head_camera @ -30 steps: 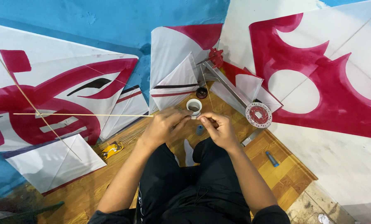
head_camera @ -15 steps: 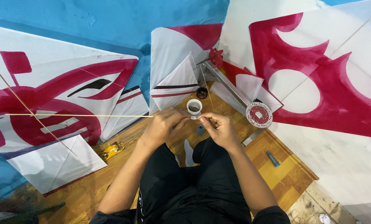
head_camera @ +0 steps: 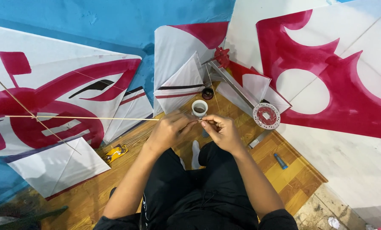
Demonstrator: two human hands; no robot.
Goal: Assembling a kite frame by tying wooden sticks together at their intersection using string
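Down on the wooden floor (head_camera: 92,200) a person sits cross-legged in black trousers, both hands raised together just in front of a small white cup (head_camera: 199,108). From the head view, the left hand (head_camera: 169,130) is curled narrow, thumb and forefinger pinched on the near end of a thin bamboo stick (head_camera: 79,117), which runs level away to the left across the floor and over the big kite. The right hand (head_camera: 221,132) is likewise closed to a pinch, fingertips meeting the left ones at the stick's tip; whether it grips the stick itself or something finer there, I cannot tell.

Kites crowd the space. One large white kite (head_camera: 50,89) with red and black painted shapes lies on the left, one smaller plain white kite (head_camera: 56,166) with a dark edge sits below it, and one small white kite with black and red stripes (head_camera: 179,87) stands just behind the cup. To the right, a very large white kite with a broad crimson pattern (head_camera: 326,85) leans against the blue wall (head_camera: 114,21).

Small things, one of each: a dark round pot (head_camera: 207,93) beyond the cup, a round red-and-white reel (head_camera: 266,116) at the end of a grey metal bar (near the right hand), a yellow tool (head_camera: 116,152) by the left forearm, and a blue pen-like object (head_camera: 280,161) on the floor to the right.
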